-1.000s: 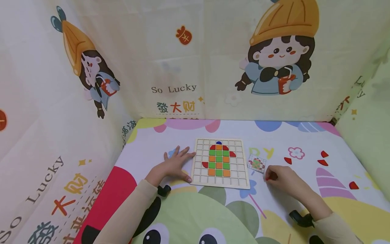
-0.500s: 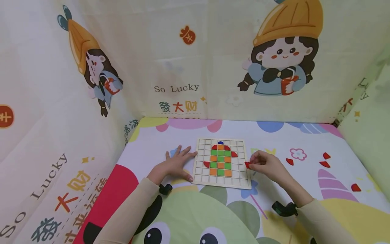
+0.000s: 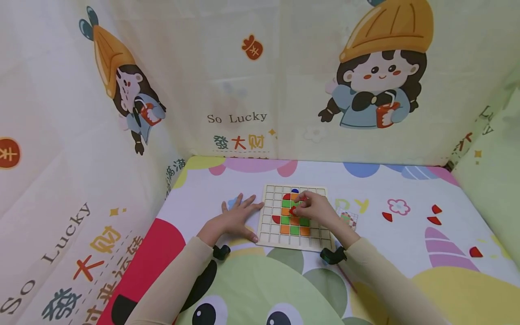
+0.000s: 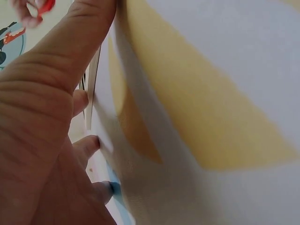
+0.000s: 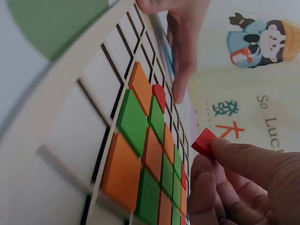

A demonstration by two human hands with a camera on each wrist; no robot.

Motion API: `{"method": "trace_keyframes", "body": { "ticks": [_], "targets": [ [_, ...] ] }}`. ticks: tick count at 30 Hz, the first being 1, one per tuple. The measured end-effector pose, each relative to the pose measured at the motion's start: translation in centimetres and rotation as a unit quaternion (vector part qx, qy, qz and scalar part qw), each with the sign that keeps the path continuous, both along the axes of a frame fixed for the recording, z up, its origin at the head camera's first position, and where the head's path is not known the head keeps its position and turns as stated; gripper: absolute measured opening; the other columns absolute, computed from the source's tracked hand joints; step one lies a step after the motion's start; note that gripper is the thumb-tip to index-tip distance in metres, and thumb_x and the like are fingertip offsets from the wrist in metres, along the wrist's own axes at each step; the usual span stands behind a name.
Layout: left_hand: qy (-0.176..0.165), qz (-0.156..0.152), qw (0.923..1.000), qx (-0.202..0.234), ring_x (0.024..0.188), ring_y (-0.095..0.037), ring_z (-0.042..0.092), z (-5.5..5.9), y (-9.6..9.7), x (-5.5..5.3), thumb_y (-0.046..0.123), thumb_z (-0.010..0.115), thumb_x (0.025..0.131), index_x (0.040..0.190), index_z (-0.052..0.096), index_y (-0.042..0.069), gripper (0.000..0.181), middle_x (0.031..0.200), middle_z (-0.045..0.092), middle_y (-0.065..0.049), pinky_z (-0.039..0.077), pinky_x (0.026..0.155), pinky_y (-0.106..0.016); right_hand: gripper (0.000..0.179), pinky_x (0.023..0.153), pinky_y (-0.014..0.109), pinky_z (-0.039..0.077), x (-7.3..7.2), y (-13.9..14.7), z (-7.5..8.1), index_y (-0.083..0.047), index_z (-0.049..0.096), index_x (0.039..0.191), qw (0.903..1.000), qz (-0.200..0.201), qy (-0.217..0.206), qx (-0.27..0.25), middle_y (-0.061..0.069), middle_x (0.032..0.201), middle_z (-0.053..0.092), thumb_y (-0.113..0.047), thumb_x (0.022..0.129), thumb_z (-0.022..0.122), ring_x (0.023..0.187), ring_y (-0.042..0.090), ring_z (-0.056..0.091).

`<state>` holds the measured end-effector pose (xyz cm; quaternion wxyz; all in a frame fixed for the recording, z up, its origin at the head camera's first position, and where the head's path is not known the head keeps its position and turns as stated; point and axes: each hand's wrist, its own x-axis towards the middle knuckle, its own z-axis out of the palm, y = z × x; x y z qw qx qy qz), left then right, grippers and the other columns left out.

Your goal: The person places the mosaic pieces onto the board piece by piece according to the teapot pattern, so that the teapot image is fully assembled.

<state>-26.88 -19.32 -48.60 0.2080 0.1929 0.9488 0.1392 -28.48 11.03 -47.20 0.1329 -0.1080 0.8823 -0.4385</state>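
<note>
My left hand [image 3: 231, 222] lies spread on the table at the left side of a pale wooden grid board [image 3: 269, 234], thumb and fingertips right at its edge. Over the board's middle, my right hand [image 3: 318, 211] pinches a small red piece [image 5: 205, 143] with a curved side between thumb and forefinger, held above the laid tiles. Green tiles [image 5: 132, 121] and orange tiles [image 5: 121, 169] fill the grid's central cells. A red piece [image 3: 276, 219] sits at their left, and a blue piece [image 3: 295, 191] at the top. My right hand covers part of the pattern.
A small printed pattern card [image 3: 348, 217] lies right of the board, partly behind my right forearm. Loose red pieces lie farther right, among them one red piece [image 3: 387, 217] and another red piece [image 3: 475, 252]. A patterned cloth wall [image 3: 292, 144] rises behind the table.
My right hand has moved left with the red piece, from beside the card, across the board's right edge, to above the tiles. My left hand has stayed at the board's edge.
</note>
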Motion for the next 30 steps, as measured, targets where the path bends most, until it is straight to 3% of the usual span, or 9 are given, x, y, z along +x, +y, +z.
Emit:
{"method": "trace_keyframes", "body": {
  "ticks": [9,20,30],
  "targets": [
    [-0.001,-0.008,1.0000,-0.003,0.160,-0.042,-0.010,-0.5,0.0,-0.2,0.070,0.084,0.069,0.164,0.024,0.041,0.115,0.176,0.004,0.003,0.001,0.109,-0.087,0.006,0.074,0.029,0.051,-2.0,-4.3,-1.2,-0.012,0.078,0.095,0.9995,0.024,0.007,0.021,0.001,0.088,0.074,-0.017,0.092,0.079,0.081,0.018,0.061],
    [0.003,-0.007,1.0000,-0.004,0.160,-0.041,-0.009,-0.5,-0.3,-0.2,0.070,0.084,0.069,0.164,0.025,0.042,0.115,0.176,0.004,0.003,0.002,0.108,-0.088,0.011,0.071,0.028,0.051,-1.7,-6.4,-1.1,-0.016,0.078,0.081,0.9930,0.048,0.056,0.093,-0.004,0.079,0.071,-0.014,0.092,0.079,0.077,0.015,0.058],
    [0.001,-0.007,0.9999,-0.008,0.160,-0.042,-0.009,-0.4,-0.4,-0.1,0.070,0.084,0.070,0.164,0.024,0.042,0.115,0.176,0.004,0.003,0.002,0.108,-0.088,0.012,0.072,0.029,0.052,-1.1,-7.0,-0.8,-0.014,0.075,0.083,0.9904,0.037,0.051,0.123,-0.002,0.080,0.069,-0.018,0.094,0.078,0.076,0.016,0.057]
  ]
}}
